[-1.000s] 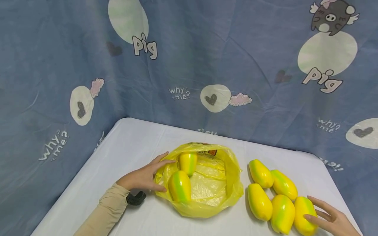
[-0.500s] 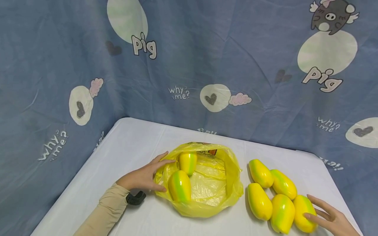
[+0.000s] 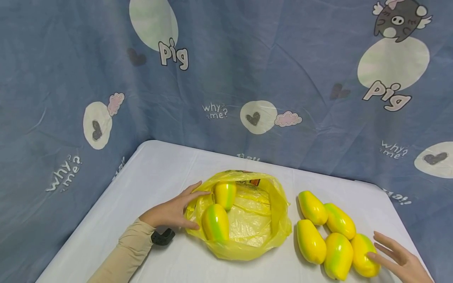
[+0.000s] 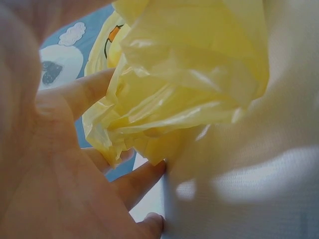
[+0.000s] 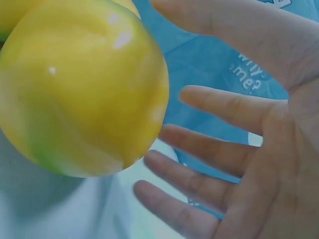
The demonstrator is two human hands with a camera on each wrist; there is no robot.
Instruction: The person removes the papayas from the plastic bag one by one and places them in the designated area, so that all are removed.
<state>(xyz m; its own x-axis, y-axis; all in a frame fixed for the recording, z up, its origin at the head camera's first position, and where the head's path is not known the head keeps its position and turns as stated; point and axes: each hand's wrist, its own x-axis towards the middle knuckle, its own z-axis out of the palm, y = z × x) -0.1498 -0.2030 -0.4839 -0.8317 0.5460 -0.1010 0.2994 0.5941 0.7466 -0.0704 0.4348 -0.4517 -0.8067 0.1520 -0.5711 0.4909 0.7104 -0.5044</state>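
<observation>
A yellow plastic bag (image 3: 247,251) stands with its mouth spread in the middle of the table in the head view. Two glossy yellow papayas with green stripes, an upper papaya (image 3: 225,194) and a lower papaya (image 3: 215,222), lie in its left side. My left hand (image 3: 170,212) touches the bag's left side with fingers spread; in the left wrist view they lie against crumpled plastic (image 4: 189,74). At the lower right, my right hand (image 3: 400,255) is beside the rightmost papaya (image 3: 364,257), fingers extended. The right wrist view shows that papaya (image 5: 84,94) with nothing gripped in the palm.
Other papayas lie grouped right of the bag: a back papaya (image 3: 313,208), another papaya (image 3: 339,221), a left papaya (image 3: 311,241) and a front papaya (image 3: 338,256). A black wrist device (image 3: 162,237) sits by my left wrist. A blue printed curtain (image 3: 226,78) borders the white table (image 3: 170,161).
The rightmost papaya has shifted slightly up against its neighbour. My right hand has then drawn back a little to the right from it. My left hand and the bag hold still.
</observation>
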